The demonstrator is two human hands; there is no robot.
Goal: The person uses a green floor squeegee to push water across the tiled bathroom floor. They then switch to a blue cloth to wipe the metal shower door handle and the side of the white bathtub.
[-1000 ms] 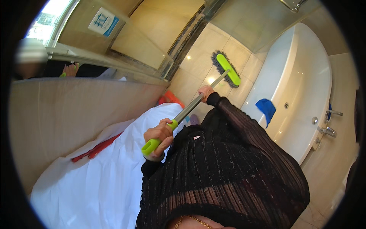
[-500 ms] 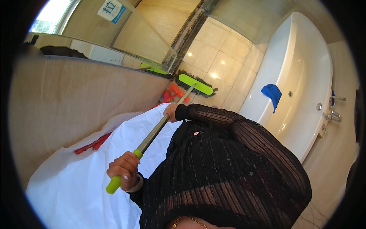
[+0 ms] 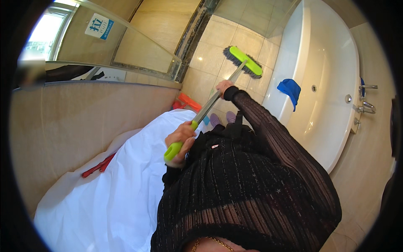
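Observation:
A mop with a flat lime-green head (image 3: 245, 61), grey fringe and a metal pole (image 3: 208, 105) slants across the middle. Its head rests on the tiled floor beside the bathtub. My left hand (image 3: 180, 140) is wrapped round the green grip at the pole's near end. Farther up, my right hand (image 3: 224, 87) is closed round the metal pole, about midway to the head. Both forearms wear dark sheer sleeves.
A white bathtub (image 3: 296, 54) with a blue cloth (image 3: 289, 92) over its rim stands right. White sheeting (image 3: 126, 180) and a red-handled tool (image 3: 98, 166) lie left. An orange-red plastic piece (image 3: 187, 103) sits by the wall. A glass panel (image 3: 142, 46) stands far left.
The mop head has slid right and away, from beside the left wall toward the bathtub. Both hands moved right and farther forward with the pole, still gripping it. My shoes have come into view.

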